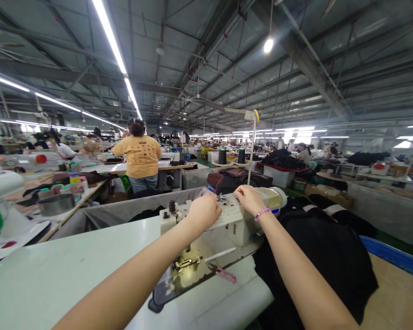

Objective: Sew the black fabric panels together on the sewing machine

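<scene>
A white sewing machine (236, 229) stands in front of me on a pale green table. Above the machine's arm, my left hand (203, 211) is closed in a pinch near a small metal part on its top; whatever the fingertips hold is too small to make out. My right hand (250, 200), with a purple bracelet at the wrist, is at the top of the arm beside the handwheel (277, 200). Its fingers are bent together, and their tips are partly hidden. On the machine bed lie pink-handled thread snips (223, 273) and a white pen-like stick (220, 255).
Black fabric (316, 252) is heaped to the right, beside a blue-edged bin (392, 256). Behind the machine rise a thread stand pole (252, 151) and dark thread cones (222, 156). A person in a yellow shirt (141, 156) stands at a table further back.
</scene>
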A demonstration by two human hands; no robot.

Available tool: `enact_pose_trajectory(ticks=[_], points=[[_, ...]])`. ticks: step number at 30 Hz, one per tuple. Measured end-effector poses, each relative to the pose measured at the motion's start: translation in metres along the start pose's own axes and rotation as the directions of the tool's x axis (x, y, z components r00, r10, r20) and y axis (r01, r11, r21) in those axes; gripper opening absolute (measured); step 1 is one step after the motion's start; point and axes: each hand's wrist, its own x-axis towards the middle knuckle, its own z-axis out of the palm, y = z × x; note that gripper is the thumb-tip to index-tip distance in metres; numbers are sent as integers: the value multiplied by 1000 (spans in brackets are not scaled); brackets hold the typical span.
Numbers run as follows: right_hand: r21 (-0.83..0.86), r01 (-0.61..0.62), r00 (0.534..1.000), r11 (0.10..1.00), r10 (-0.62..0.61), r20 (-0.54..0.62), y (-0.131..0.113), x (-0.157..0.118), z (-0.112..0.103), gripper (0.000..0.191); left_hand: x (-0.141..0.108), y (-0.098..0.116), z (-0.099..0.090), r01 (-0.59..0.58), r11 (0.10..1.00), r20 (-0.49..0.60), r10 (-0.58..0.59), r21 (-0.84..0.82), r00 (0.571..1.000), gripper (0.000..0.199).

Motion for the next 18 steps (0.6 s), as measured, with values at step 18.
enact_pose_trajectory(ticks=[18], points=[[-351,164,976,922,-101,191,-59,8,-26,31,9,-4,-8,60,993,23,-62,99,998,28]])
